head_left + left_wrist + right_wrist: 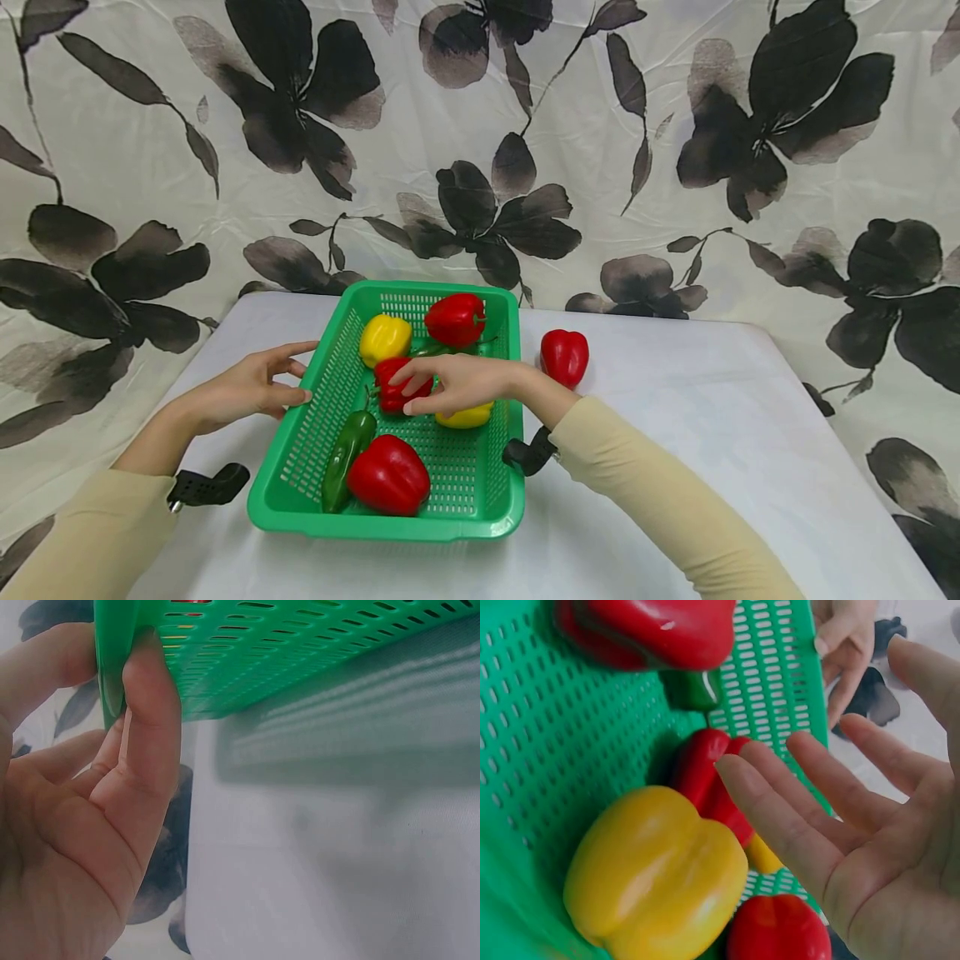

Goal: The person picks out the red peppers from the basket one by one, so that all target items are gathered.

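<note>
A green perforated basket (375,527) holds bell peppers and green peppers. My left hand (251,387) pinches its left rim between thumb and fingers, as the left wrist view also shows. Over the middle of the basket, my right hand (468,383) reaches in with fingers spread and nothing held. Below it are a red bell pepper (388,402) and a yellow bell pepper (468,416), both partly hidden in the head view. Nearer the front lie another red bell pepper (388,475) and a long green pepper (348,462).
At the basket's far end are a yellow bell pepper (385,340) and a red bell pepper (455,320), with a partly hidden green pepper (431,350) close by. One red bell pepper (564,358) rests on the white table (675,417) to the right. A floral cloth (600,167) hangs behind.
</note>
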Motion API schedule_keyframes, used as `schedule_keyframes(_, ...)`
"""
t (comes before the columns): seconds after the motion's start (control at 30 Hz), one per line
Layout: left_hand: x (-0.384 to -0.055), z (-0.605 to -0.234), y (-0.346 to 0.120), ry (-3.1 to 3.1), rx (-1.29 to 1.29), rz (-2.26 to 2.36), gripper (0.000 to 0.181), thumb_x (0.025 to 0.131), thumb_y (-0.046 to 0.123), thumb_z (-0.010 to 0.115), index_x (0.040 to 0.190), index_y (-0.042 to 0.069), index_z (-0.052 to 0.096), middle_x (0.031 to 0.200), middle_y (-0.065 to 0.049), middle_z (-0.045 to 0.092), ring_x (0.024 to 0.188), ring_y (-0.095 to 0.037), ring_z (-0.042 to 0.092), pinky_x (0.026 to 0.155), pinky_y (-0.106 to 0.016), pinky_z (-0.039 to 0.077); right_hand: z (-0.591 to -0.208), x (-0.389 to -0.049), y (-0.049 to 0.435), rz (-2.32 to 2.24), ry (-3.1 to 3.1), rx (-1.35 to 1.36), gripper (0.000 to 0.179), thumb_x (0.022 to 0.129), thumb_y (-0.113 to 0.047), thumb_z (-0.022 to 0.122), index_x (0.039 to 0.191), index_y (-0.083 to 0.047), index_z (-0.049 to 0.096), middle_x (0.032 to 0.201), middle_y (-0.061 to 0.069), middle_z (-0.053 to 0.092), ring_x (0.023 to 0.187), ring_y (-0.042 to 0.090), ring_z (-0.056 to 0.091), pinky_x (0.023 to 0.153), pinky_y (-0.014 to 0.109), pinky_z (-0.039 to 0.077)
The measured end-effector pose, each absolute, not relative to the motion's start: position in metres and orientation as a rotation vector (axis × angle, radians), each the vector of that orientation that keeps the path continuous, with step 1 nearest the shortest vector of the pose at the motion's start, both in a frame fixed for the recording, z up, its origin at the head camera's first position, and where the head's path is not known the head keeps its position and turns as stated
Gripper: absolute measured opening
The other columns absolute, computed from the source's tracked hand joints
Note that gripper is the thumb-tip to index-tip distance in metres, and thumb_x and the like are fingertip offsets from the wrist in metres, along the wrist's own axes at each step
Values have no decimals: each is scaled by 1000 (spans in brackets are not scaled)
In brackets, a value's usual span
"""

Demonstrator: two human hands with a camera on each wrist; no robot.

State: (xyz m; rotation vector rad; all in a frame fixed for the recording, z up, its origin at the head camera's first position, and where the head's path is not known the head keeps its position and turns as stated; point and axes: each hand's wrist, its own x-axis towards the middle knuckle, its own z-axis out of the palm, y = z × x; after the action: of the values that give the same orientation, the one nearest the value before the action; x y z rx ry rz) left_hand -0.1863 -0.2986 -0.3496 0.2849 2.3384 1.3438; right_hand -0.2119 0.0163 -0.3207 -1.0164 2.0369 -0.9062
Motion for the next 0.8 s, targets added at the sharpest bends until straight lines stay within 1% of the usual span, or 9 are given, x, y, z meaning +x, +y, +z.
schedule_keyframes(0.17, -187, -350, -299, 2336, 288, 1347, 80, 86, 16, 63, 148, 8, 12, 115, -26, 44, 81, -29, 65, 70, -42, 56, -325, -209, 10, -875, 2035, -1013, 47, 90, -24, 59, 133, -11, 44, 124, 6, 55, 96, 19, 61, 76, 31, 55)
schedule_keyframes(0.23, -187, -350, -299, 2334, 286, 1350, 80, 86, 15, 63, 148, 8, 13, 115, -26, 45, 81, -29, 65, 70, -42, 56, -327, -207, 8, -858, 2034, -1010, 48, 90, -25, 59, 133, -11, 44, 125, 7, 55, 96, 16, 61, 75, 32, 55)
schedule_keyframes(0.33, -187, -351, -299, 2329, 282, 1351, 80, 86, 16, 63, 148, 8, 12, 115, -26, 45, 81, -29, 65, 70, -42, 56, -330, -205, 4, -845, 2028, -991, 49, 89, -26, 60, 133, -12, 44, 126, 7, 54, 98, 12, 58, 75, 32, 55)
schedule_keyframes(0.53, -187, -350, -300, 2326, 280, 1347, 81, 86, 16, 63, 148, 8, 12, 115, -26, 44, 81, -29, 65, 70, -42, 56, -336, -201, -3, -826, 1974, -940, 50, 88, -29, 61, 133, -16, 44, 127, 5, 53, 105, 12, 52, 75, 31, 55)
schedule_keyframes(0.63, -187, -350, -299, 2328, 275, 1344, 81, 86, 16, 63, 148, 8, 12, 115, -26, 44, 82, -29, 65, 71, -42, 56, -338, -200, -6, -806, 1954, -936, 54, 87, -30, 62, 135, -16, 42, 130, 7, 51, 108, 12, 49, 74, 32, 56)
schedule_keyframes(0.8, -187, -349, -298, 2334, 272, 1339, 80, 86, 16, 63, 148, 8, 13, 115, -26, 45, 81, -29, 65, 71, -42, 56, -338, -199, -9, -772, 1971, -912, 56, 87, -32, 62, 136, -16, 42, 130, 6, 50, 109, 11, 48, 72, 31, 56)
